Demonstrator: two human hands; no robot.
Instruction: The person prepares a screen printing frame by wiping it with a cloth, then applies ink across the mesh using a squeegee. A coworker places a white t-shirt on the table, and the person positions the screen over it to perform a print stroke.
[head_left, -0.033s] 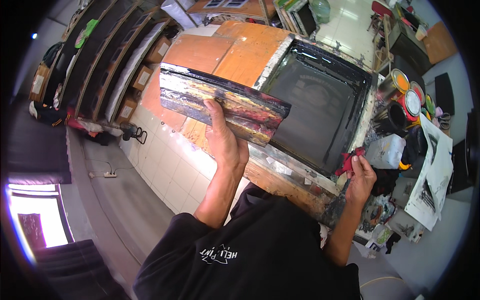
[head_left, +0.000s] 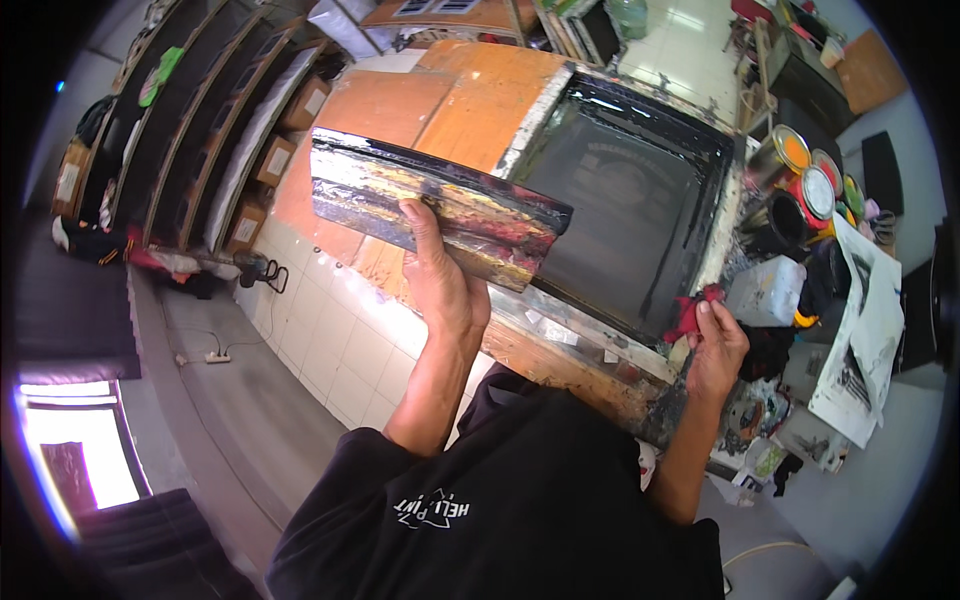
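Note:
My left hand (head_left: 445, 290) is closed around a wide screen-printing squeegee (head_left: 480, 225), its thumb lying over the near face. Yellow, red and dark ink stains cover the squeegee, which is raised and tilted down to the right. Between the thumb and fingers of my right hand (head_left: 716, 350) is a crumpled red rag (head_left: 685, 316), at the near right corner of the screen frame. The framed printing screen (head_left: 620, 215) lies on the worktable, with black ink along its inner edges and a faint design on its grey mesh. The squeegee's right end overlaps the frame's left side in view.
Opened ink cans (head_left: 788, 150) and a white plastic container (head_left: 768, 292) crowd the table's right side. Printed paper sheets (head_left: 855, 340) lean beyond them. Orange-brown boards (head_left: 480, 95) extend left of the screen. Shelves with cardboard boxes (head_left: 273, 160) stand at the far left.
The whole scene has shifted slightly in view. The red rag hangs a little differently from my right fingers; both hands keep their hold.

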